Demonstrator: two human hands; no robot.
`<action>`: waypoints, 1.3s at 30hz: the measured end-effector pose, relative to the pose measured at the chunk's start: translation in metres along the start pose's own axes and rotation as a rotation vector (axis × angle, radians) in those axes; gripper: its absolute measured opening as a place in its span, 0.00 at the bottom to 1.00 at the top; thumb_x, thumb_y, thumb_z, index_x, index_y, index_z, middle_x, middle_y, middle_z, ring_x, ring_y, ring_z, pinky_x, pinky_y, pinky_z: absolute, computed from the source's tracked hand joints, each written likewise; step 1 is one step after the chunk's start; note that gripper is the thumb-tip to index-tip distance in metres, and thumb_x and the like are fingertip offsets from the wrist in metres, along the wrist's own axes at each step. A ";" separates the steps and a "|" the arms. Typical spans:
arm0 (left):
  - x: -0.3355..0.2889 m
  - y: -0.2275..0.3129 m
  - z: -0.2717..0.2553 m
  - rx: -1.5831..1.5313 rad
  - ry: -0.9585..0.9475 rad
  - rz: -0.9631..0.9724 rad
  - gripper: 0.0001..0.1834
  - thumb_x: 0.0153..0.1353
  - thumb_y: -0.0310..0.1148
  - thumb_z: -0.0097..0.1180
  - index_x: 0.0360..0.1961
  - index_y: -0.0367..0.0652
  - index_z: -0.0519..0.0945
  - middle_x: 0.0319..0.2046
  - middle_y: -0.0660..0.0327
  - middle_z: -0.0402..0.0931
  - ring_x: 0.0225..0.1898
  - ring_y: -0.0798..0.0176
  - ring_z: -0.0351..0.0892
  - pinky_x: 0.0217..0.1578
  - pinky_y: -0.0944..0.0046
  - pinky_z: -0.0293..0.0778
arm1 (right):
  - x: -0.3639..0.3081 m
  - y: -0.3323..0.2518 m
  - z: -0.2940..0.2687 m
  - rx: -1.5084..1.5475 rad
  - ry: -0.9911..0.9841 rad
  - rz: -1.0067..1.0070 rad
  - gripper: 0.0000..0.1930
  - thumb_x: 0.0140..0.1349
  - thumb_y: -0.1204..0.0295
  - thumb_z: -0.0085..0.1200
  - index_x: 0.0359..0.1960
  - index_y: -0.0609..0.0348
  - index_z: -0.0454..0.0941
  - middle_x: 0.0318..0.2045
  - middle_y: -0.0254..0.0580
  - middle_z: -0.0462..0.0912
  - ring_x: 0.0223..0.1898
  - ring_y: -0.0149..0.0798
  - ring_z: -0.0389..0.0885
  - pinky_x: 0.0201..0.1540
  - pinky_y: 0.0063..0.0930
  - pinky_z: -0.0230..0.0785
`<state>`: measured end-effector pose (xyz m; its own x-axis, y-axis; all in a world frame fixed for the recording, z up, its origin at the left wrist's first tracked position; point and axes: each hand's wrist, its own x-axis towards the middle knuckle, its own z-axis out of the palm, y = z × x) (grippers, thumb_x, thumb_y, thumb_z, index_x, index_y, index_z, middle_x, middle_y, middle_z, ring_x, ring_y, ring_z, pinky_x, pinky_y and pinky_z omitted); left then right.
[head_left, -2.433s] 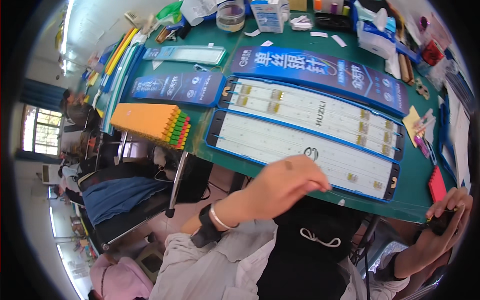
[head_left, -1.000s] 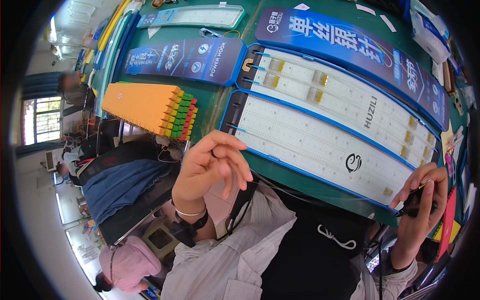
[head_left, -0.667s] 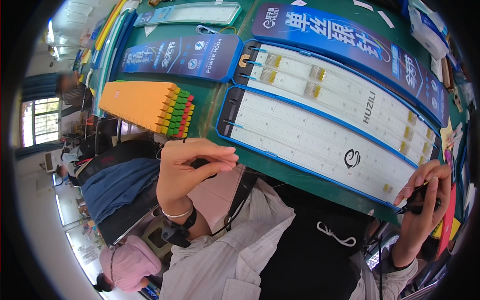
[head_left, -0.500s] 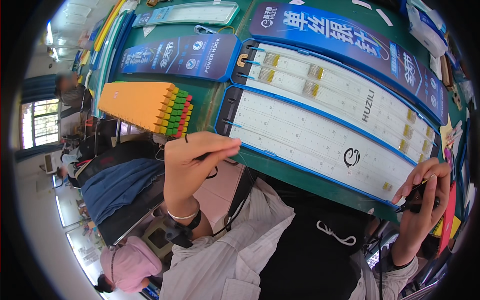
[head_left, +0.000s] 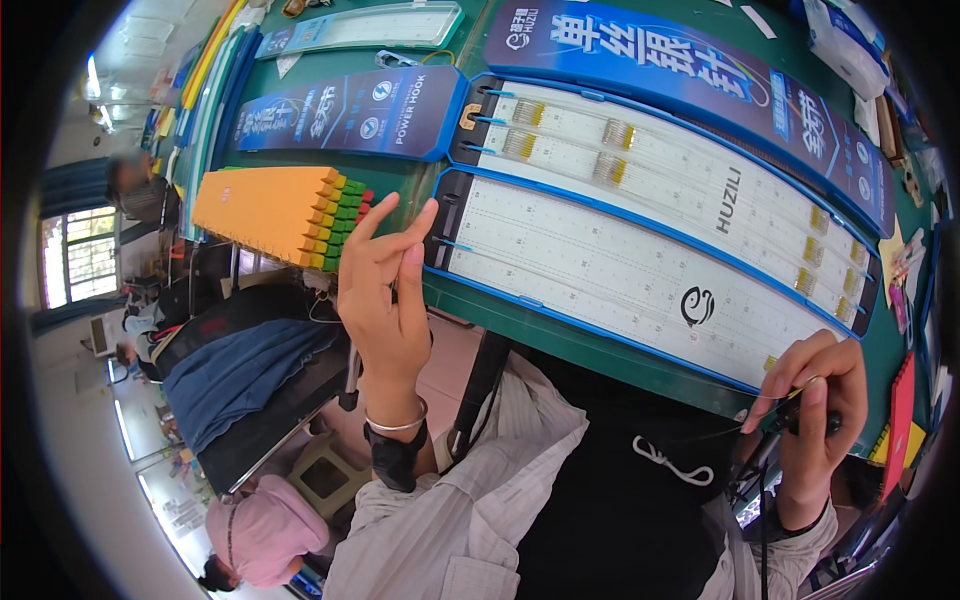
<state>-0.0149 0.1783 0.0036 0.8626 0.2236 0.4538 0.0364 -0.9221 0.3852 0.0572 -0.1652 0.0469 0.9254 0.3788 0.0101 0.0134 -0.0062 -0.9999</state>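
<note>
My left hand (head_left: 385, 300) is raised at the near left corner of a long blue-edged case, its fingers stretched out and apart, with nothing visible in them. The open lower half of the case (head_left: 600, 255) has a white, dotted bed and a small blue peg at its left end. At the right end of the case, my right hand (head_left: 815, 400) is closed around a small black tool (head_left: 812, 418), whose kind its fingers hide. A thin dark line runs leftward from these fingers across the black cloth on my lap.
The case's upper half (head_left: 680, 165) holds several bundles of fine hooks on lines. Beyond it lies a blue printed lid (head_left: 690, 70). Stacked orange boards (head_left: 265, 210) with green and red ends sit left, below another printed case (head_left: 345, 112). Someone in pink (head_left: 262, 530) is at lower left.
My left hand has gone from a pinch with a fine line hanging from it to spread fingers, turning upward. My right hand has shifted slightly left and down, still around the black tool.
</note>
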 end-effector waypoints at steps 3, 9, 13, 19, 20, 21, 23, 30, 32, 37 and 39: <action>-0.004 -0.005 0.005 -0.132 0.007 -0.040 0.06 0.71 0.28 0.50 0.41 0.35 0.73 0.46 0.52 0.85 0.63 0.51 0.71 0.63 0.53 0.63 | -0.001 0.002 0.000 0.026 -0.139 0.019 0.09 0.74 0.71 0.41 0.38 0.66 0.64 0.33 0.51 0.73 0.25 0.31 0.75 0.25 0.22 0.75; -0.008 -0.007 0.007 -0.188 0.070 -0.092 0.04 0.62 0.23 0.61 0.36 0.37 0.79 0.46 0.51 0.85 0.61 0.51 0.73 0.61 0.54 0.65 | -0.005 0.005 -0.001 0.037 -0.244 0.044 0.07 0.72 0.74 0.42 0.39 0.67 0.65 0.34 0.54 0.74 0.26 0.32 0.75 0.29 0.21 0.75; -0.009 -0.012 0.009 -0.118 0.158 -0.108 0.08 0.51 0.19 0.68 0.33 0.39 0.86 0.43 0.55 0.86 0.54 0.54 0.78 0.56 0.59 0.70 | -0.004 0.007 -0.001 0.031 -0.280 0.043 0.06 0.72 0.75 0.41 0.39 0.68 0.66 0.34 0.54 0.75 0.26 0.32 0.75 0.29 0.21 0.74; -0.011 -0.011 0.013 -0.178 0.191 -0.195 0.07 0.53 0.20 0.66 0.36 0.38 0.86 0.39 0.59 0.81 0.47 0.57 0.78 0.51 0.61 0.71 | -0.001 0.010 0.000 0.022 -0.290 0.034 0.06 0.71 0.75 0.42 0.39 0.68 0.66 0.34 0.54 0.75 0.26 0.31 0.75 0.29 0.20 0.74; -0.012 -0.011 0.013 -0.209 0.197 -0.221 0.06 0.54 0.20 0.66 0.35 0.37 0.86 0.39 0.59 0.79 0.46 0.58 0.78 0.50 0.61 0.71 | -0.001 0.010 0.001 0.021 -0.290 0.036 0.06 0.71 0.75 0.42 0.39 0.68 0.66 0.34 0.54 0.75 0.26 0.31 0.75 0.29 0.20 0.74; -0.011 -0.011 0.014 -0.210 0.195 -0.221 0.06 0.54 0.20 0.66 0.35 0.37 0.86 0.39 0.59 0.79 0.46 0.58 0.78 0.50 0.61 0.71 | -0.001 0.010 0.001 0.020 -0.289 0.032 0.06 0.71 0.75 0.42 0.39 0.68 0.66 0.34 0.54 0.75 0.26 0.31 0.75 0.28 0.20 0.74; -0.011 -0.011 0.013 -0.204 0.180 -0.199 0.06 0.55 0.20 0.65 0.35 0.38 0.85 0.38 0.60 0.77 0.46 0.58 0.77 0.50 0.62 0.71 | -0.001 0.010 0.000 0.020 -0.288 0.030 0.06 0.71 0.75 0.42 0.39 0.68 0.66 0.34 0.53 0.74 0.26 0.31 0.75 0.28 0.20 0.74; -0.012 -0.011 0.013 -0.199 0.123 -0.186 0.04 0.59 0.20 0.62 0.37 0.33 0.84 0.42 0.57 0.76 0.48 0.61 0.75 0.53 0.65 0.68 | -0.001 0.011 0.000 0.019 -0.285 0.021 0.06 0.72 0.75 0.42 0.39 0.67 0.66 0.34 0.53 0.74 0.26 0.31 0.74 0.28 0.20 0.74; -0.012 -0.011 0.013 -0.209 0.130 -0.202 0.04 0.59 0.20 0.62 0.37 0.33 0.83 0.42 0.57 0.76 0.48 0.61 0.75 0.53 0.64 0.68 | -0.001 0.010 0.000 0.016 -0.284 0.018 0.06 0.72 0.75 0.42 0.39 0.67 0.66 0.34 0.53 0.74 0.26 0.31 0.74 0.28 0.20 0.74; -0.012 -0.009 0.013 -0.197 0.108 -0.188 0.04 0.59 0.20 0.62 0.36 0.32 0.83 0.41 0.57 0.76 0.48 0.61 0.76 0.53 0.64 0.69 | -0.001 0.011 0.000 0.033 -0.287 0.030 0.07 0.72 0.74 0.42 0.39 0.67 0.66 0.34 0.53 0.75 0.26 0.30 0.74 0.27 0.19 0.73; -0.011 -0.008 0.013 -0.199 0.105 -0.187 0.04 0.59 0.20 0.62 0.36 0.32 0.83 0.41 0.57 0.76 0.48 0.60 0.76 0.52 0.64 0.69 | -0.001 0.010 -0.001 0.029 -0.285 0.031 0.07 0.72 0.74 0.42 0.39 0.67 0.66 0.34 0.53 0.75 0.26 0.30 0.74 0.27 0.19 0.73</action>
<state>-0.0187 0.1790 -0.0146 0.7928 0.4252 0.4366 0.0812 -0.7837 0.6158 0.0572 -0.1667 0.0373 0.7812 0.6240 -0.0195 -0.0278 0.0036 -0.9996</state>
